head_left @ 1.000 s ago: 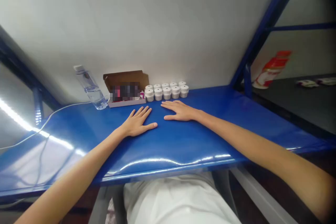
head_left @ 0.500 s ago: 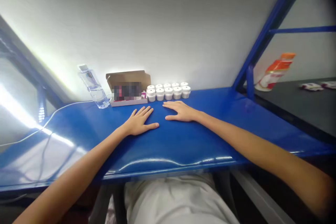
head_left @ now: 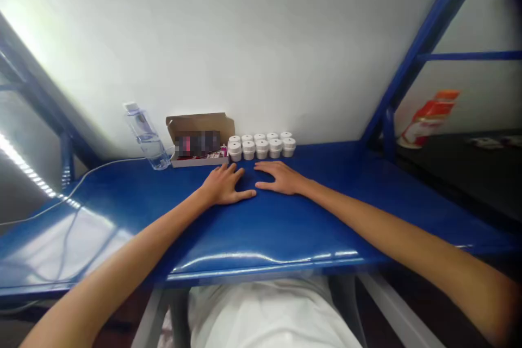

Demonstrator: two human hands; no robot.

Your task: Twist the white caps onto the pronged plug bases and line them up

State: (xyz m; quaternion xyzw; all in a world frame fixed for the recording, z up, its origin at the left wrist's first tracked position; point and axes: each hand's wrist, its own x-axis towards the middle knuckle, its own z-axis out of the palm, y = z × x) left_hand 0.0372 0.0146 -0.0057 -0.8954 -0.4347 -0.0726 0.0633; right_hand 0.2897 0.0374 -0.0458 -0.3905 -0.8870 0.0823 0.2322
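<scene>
My left hand (head_left: 226,185) is over the blue tabletop (head_left: 253,228), fingers apart and slightly bent, with nothing in it. Just behind it stands a cardboard box (head_left: 199,162) with its lid up and small items inside, partly blurred out. My right hand (head_left: 281,177) is also open, fingers pointing left and thumb apart, holding nothing. Beyond it, against the wall, several round white containers (head_left: 261,148) stand in two rows beside the box. The tip of my left thumb is close to my right thumb.
A clear bottle (head_left: 149,138) with a white cap stands left of the box. A white cable (head_left: 93,169) runs along the table's left part. On the right, past a blue frame (head_left: 408,76), a red bottle with an orange cap (head_left: 428,119) stands on a dark surface.
My left hand has moved right, toward my right hand, and its fingers have bent more. My right hand has stayed nearly in place.
</scene>
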